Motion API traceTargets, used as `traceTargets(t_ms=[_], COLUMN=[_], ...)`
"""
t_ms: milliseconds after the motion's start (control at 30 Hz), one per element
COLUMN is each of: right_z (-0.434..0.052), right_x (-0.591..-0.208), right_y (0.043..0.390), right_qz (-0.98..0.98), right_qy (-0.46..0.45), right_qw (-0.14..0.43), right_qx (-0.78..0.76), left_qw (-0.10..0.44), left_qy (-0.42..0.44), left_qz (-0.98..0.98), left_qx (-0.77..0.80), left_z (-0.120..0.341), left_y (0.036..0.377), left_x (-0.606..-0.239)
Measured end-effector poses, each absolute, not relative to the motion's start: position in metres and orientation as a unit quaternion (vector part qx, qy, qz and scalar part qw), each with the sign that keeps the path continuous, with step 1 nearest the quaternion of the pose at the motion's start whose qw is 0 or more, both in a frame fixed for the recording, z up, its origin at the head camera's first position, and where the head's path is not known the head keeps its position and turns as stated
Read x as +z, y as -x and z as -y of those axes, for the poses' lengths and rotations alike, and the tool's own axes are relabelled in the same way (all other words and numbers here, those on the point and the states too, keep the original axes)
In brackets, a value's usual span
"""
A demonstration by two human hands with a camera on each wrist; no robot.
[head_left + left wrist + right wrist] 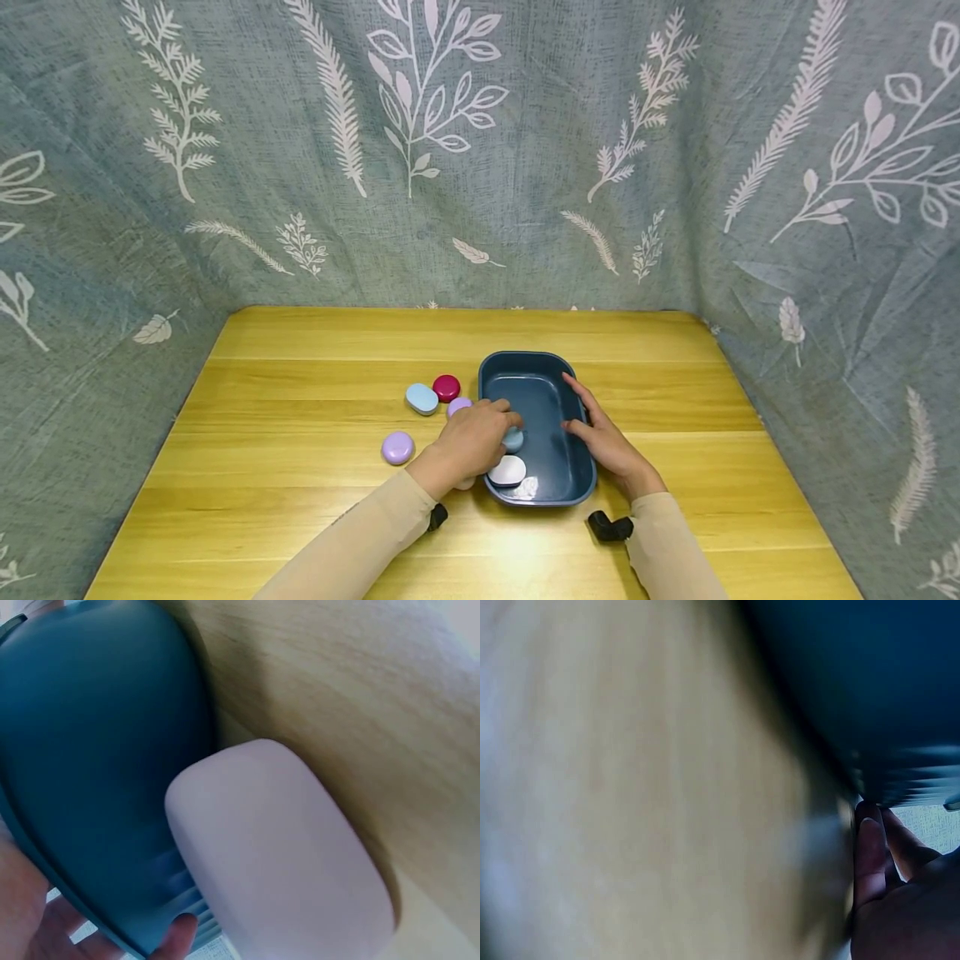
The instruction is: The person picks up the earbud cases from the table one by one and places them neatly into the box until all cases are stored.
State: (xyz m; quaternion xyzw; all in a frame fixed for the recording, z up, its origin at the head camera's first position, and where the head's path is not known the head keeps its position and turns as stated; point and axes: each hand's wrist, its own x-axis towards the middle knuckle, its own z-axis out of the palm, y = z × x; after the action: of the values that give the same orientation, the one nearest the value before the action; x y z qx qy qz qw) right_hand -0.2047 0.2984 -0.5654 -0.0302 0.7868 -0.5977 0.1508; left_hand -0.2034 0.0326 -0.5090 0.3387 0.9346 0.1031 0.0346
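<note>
A dark blue rectangular basin (536, 497) with rounded corners stands on the table. My left hand (474, 433) reaches over its left rim, its thumb side and index finger pinching a rounded light blue soap bar (513, 441) just inside. A white soap bar (507, 471) lies in the basin's near left corner. Under my left wrist, outside the basin, a pale pink soap bar (281, 855) shows large in the left wrist view. My right hand (609, 446) holds the basin's right wall, thumb inside, with fingers (870, 855) along the outside.
Left of the basin lie a crimson rounded bar (446, 388), a light blue oval bar (422, 399) and a lilac one (397, 447). Another lilac bar (459, 406) is partly hidden behind my left hand. Patterned grey-blue cloth (450, 250) hangs behind the wooden table (300, 500).
</note>
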Motion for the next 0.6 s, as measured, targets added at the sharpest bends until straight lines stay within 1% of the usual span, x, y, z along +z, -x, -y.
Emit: traceTargets(t_ms=[600], right_z=[-0.2981], right_x=[-0.5651], right_y=[0.2036], right_qz=[-0.781], right_qy=[0.028], right_qw=[0.156], right_qx=[-0.604], left_qw=[0.017], left_qy=[-0.35], left_qz=[-0.925], left_qx=[0.147], left_z=[-0.0253], left_y=[0.1998], left_x=[-0.5104])
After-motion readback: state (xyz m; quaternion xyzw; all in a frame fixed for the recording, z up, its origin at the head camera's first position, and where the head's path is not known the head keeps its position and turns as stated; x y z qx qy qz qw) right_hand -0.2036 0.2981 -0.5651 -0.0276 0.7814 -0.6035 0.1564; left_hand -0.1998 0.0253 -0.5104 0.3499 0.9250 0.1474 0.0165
